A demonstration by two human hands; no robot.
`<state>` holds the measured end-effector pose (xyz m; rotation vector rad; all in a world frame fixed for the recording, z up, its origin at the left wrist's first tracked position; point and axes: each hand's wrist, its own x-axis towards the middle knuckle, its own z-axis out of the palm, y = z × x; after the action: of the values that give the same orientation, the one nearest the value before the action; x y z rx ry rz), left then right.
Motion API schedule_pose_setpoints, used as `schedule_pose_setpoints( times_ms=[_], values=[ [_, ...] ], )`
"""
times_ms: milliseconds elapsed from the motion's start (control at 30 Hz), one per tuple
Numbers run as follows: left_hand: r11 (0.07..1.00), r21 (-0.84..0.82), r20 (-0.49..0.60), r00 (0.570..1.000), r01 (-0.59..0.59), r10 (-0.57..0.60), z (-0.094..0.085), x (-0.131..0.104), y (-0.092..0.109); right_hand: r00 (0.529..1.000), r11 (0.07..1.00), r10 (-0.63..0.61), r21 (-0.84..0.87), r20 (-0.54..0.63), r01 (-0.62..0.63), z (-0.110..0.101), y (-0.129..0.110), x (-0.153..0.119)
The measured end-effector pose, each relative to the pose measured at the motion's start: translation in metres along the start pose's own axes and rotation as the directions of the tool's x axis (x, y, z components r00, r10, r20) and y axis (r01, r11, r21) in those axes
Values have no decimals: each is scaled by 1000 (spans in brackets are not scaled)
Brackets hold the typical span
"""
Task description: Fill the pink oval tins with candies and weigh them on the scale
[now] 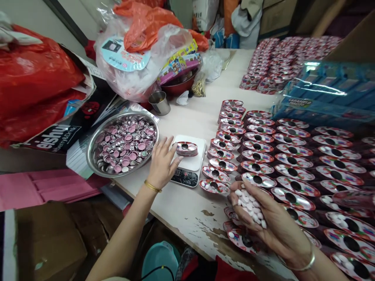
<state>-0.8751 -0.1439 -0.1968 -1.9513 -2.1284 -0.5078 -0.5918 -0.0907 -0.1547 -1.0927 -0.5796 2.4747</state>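
The right hand [263, 218] cups white tablets [249, 205] palm-up (so none spill), while the left hand [162, 162], grip wide and empty, steadies the scale [190, 164] bearing one tin [186, 148].

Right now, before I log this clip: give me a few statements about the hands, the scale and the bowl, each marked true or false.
1. The right hand is cupped, palm up, holding small white tablets. True.
2. The left hand is inside the steel bowl. False: it rests on the table between the bowl and the scale, fingers at the scale's edge.
3. One oval tin sits on the white scale. True.
4. The steel bowl is filled with white tablets. False: it holds pink and silver round caps.
5. Rows of oval tins cover the table to the right of the scale. True.
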Motion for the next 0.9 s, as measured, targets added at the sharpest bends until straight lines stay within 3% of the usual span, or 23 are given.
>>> schedule_pose_setpoints(
  times_ms=[233,433,533,667,733,900],
  values=[
    [999,-53,-25,1000,7,-9,15,1,15,994,997,-25,-66,102,32,10,0,12],
    [970,-216,23,993,-108,116,10,13,25,985,998,25,-68,171,-14,20,2,31],
    [885,-454,-28,994,-108,107,-5,20,31,970,997,49,-68,240,-34,29,0,45],
    [717,-693,54,985,-81,163,-27,25,44,955,996,52,-89,291,-27,42,-4,61],
    [710,-704,97,986,-28,136,-32,28,49,955,995,40,-99,292,-11,48,-6,67],
    [668,-728,148,987,155,-68,-27,40,49,952,988,23,-151,304,25,69,-13,88]
  ],
)
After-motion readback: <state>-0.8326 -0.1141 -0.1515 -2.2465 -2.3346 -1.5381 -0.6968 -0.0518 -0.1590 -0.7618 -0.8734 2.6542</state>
